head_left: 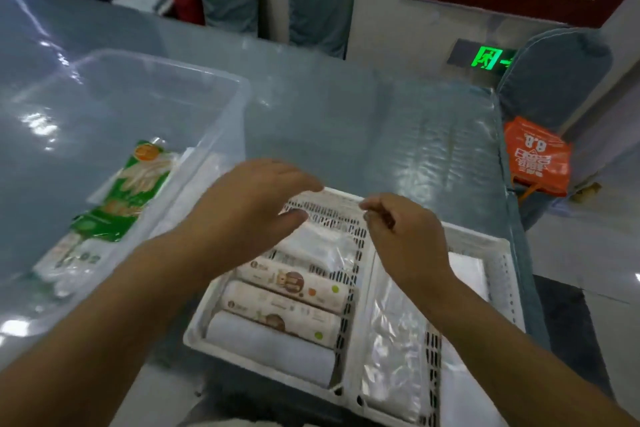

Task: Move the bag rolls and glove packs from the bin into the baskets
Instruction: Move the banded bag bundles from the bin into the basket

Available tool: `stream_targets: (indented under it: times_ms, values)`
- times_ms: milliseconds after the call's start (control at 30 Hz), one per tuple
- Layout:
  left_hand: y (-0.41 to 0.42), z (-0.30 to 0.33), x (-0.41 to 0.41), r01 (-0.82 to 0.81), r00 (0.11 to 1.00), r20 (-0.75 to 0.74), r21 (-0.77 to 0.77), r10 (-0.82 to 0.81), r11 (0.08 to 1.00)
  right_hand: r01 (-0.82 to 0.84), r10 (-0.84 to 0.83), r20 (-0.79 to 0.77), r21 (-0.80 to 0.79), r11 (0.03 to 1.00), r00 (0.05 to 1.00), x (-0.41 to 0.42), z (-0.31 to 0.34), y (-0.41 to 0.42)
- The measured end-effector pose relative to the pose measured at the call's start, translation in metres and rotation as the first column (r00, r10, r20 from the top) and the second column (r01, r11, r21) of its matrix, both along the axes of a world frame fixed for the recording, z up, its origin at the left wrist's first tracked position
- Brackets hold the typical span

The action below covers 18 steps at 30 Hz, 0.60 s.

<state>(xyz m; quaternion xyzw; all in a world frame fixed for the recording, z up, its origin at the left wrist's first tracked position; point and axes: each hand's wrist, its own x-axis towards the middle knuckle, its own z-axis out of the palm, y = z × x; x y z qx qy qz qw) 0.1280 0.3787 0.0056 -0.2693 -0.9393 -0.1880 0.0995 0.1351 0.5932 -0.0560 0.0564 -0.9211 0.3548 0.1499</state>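
Bag rolls [287, 291] lie side by side in the left basket [341, 199]; a green glove pack [121, 194] remains in the clear bin [239, 107]. Left hand [249, 201] hovers open, right hand [398, 232] loosely curled, empty. The pack looks light, floppy, slippery; better pinched at an edge

bin [221, 87]: clear, colourless plastic
glove pack [121, 191]: at 9 o'clock, green and white with an orange round mark
baskets [360, 288]: white, slotted walls
bag rolls [294, 282]: white wrappers, brown print, green dots
surface [329, 107]: grey-blue under glossy clear film
carrier bag [536, 158]: at 3 o'clock, orange, white print
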Motion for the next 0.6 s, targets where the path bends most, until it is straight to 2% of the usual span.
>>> stream_targets:
  times_ms: [167,400,500,600]
  values:
    - [-0.112,0.029,0.005,-0.256,0.966,-0.025,0.029,0.257,0.966,-0.162,0.161,-0.171,0.008,0.987,0.972,-0.025,0.047,-0.079]
    - [-0.254,0.016,-0.003,-0.383,0.924,-0.035,-0.094,0.381,0.919,-0.33,0.33,-0.212,0.038,0.943,0.92,-0.053,0.074,-0.216]
    - [-0.311,0.006,-0.011,-0.4,0.914,-0.01,-0.191,0.406,0.896,-0.353,0.358,-0.137,0.062,0.934,0.924,-0.07,0.074,-0.281]
    - [-0.357,-0.006,-0.024,-0.376,0.913,0.018,-0.346,0.407,0.859,-0.42,0.412,0.08,0.155,0.894,0.908,-0.1,0.06,-0.342]
